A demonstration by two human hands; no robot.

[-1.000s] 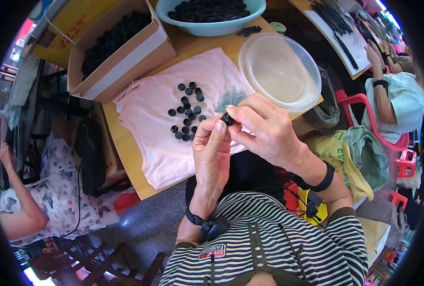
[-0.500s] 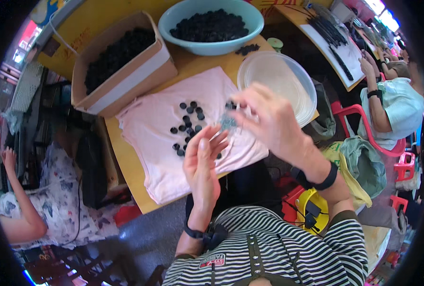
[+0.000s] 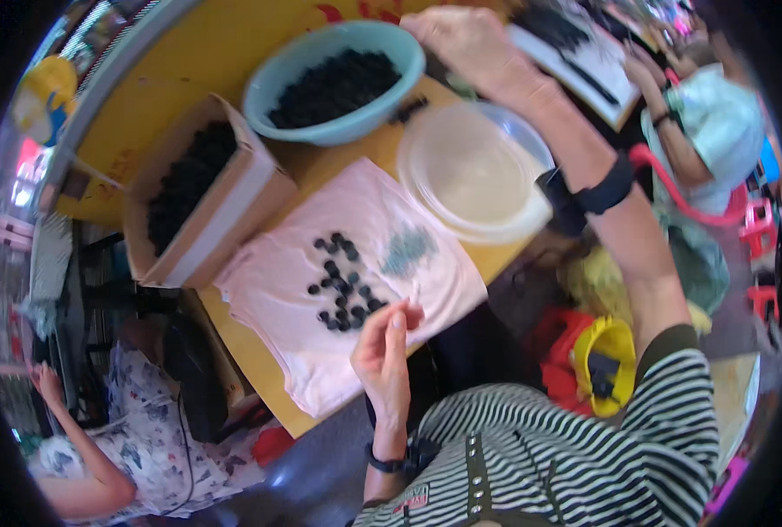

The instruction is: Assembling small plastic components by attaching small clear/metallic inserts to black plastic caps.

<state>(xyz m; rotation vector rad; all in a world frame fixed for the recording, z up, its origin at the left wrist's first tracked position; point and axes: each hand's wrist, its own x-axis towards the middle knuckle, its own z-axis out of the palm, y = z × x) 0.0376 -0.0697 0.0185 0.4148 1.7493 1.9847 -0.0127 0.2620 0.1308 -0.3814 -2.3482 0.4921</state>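
My left hand (image 3: 384, 353) is over the near edge of a folded pink cloth (image 3: 299, 382), its fingers curled in against the thumb; anything in them is too hidden to name. Beside it on the cloth are several small round black pieces (image 3: 342, 290), in a loose cluster. A patch of small grey-green bits (image 3: 407, 251) lies to their right. My right hand (image 3: 461, 42) is stretched far out past the right rim of a light blue bowl (image 3: 338, 133). Its fingers look bunched together, blurred by motion, and what they may hold does not show.
Black pieces fill the bowl and a cardboard box (image 3: 263, 189) on the wooden table (image 3: 290, 420). A clear round plastic tub or lid (image 3: 470, 171) sits at the right. A person (image 3: 707, 127) is on a red chair at right, another person (image 3: 136, 430) at left.
My right hand has left the cloth and swung up and away to the far right of the bowl. My left hand has drawn back toward me, its fingers closing. The view has tilted.
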